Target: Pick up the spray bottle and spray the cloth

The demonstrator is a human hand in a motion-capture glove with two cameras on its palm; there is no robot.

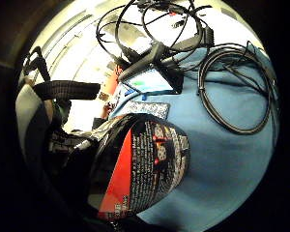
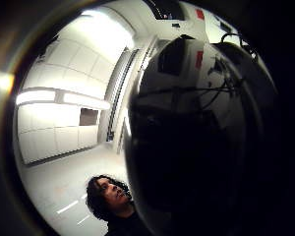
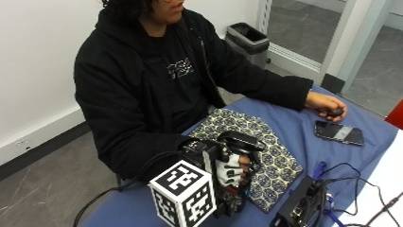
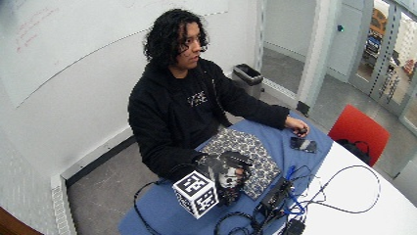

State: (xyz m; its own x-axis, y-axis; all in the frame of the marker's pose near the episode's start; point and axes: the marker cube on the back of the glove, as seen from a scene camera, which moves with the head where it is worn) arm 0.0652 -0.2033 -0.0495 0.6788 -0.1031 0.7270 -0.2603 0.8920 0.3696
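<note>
Gripping the spray bottle (image 3: 239, 156) upright, the gloved right hand (image 3: 228, 172) had its fingers curled round the body, just beside the near edge of the patterned cloth (image 3: 252, 142) on the blue table (image 3: 296, 127), probably so the nozzle could face the cloth. Trigger and index finger were hard to make out; the bottle's base was hidden.

**Lighting and picture quality**

Even, bright indoor light in both outside views; soft shadows on the tabletop (image 3: 296, 127). Ceiling light panels (image 2: 64, 98) glare at 9 o'clock in the thumb side view. The spray bottle (image 2: 196, 137) there is a dark, unfocused mass. Palm views bend strongly at the rims.
</note>
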